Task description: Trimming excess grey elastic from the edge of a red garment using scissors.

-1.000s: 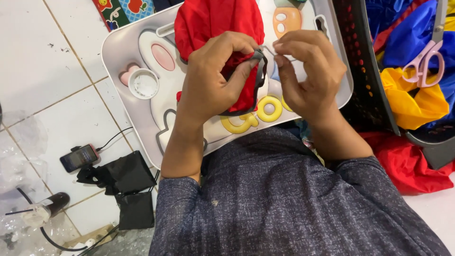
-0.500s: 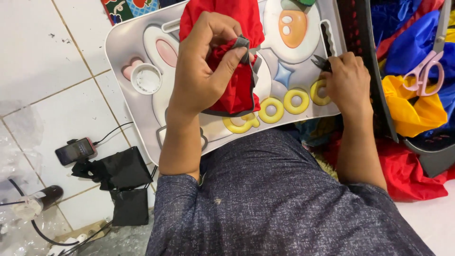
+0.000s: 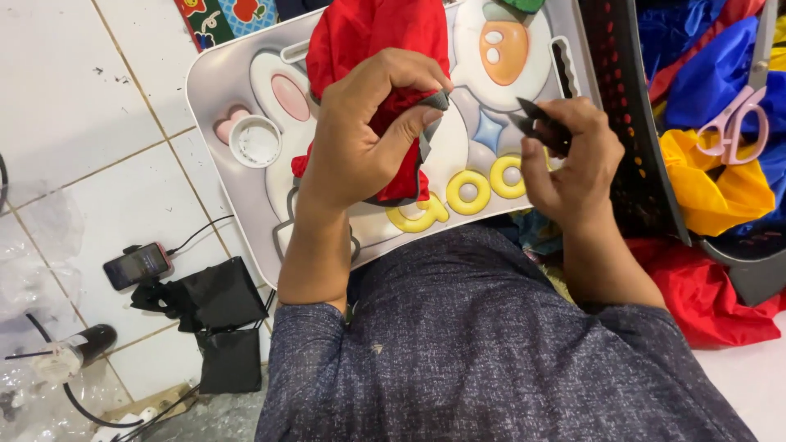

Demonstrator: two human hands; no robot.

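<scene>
White floor tiles form the ground, with a grey lap tray bearing a cartoon rabbit design and raised yellow rings set across the person's lap.

Left hand: closed in a firm grip over a red fabric piece, which lies bunched on the middle of the tray and runs up toward its far edge. A grey trim of the fabric is pinched between thumb and forefinger at the hand's right side.

Right hand: curled shut around black thread snips, blades pointing left toward the grey trim. The blade tips stand just beside the trim and are not touching it. Whether the blades are parted cannot be told.

Surroundings: a small white round cup sits in a recess at the tray's left side. A black perforated basket stands just right of the tray, filled with blue, yellow and red cloth, and pink-handled scissors lie on top of that cloth. More red cloth lies beneath the basket. On the floor to the left are a mobile phone with a cable attached and a black folded pouch, near each other.
</scene>
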